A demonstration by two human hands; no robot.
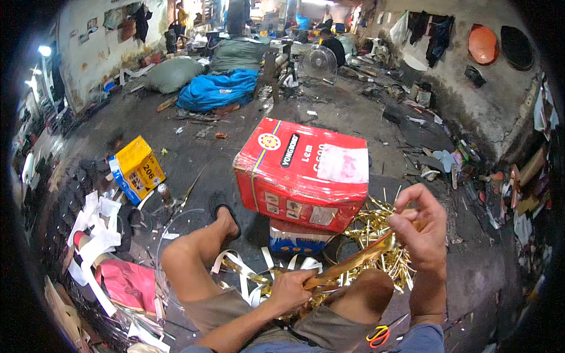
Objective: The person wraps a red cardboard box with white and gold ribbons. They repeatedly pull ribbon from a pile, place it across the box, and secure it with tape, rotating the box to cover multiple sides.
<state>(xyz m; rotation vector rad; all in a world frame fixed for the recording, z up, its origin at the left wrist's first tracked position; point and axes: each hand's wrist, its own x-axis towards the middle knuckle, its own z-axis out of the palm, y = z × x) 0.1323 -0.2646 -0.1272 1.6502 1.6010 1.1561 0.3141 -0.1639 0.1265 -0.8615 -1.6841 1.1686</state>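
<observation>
I see the left hand [291, 289] clamped on a gold strip [353, 260] near the right knee [375, 288]. The right hand [425, 226] curls at its far end; I can't tell whether it's pinching.

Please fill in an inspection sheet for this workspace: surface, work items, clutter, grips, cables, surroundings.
Surface: dark floor, littered.
Work items: gold strip held slantwise; gold strands nearby.
Clutter: white scraps and pink sheet at left; scissors at lower right.
Grips: left hand closed on the gold strip; right hand near its upper end, hold unclear.
Cables: nothing clearly seen.
Surroundings: red box atop blue box; blue tarpaulin and fan beyond.
</observation>
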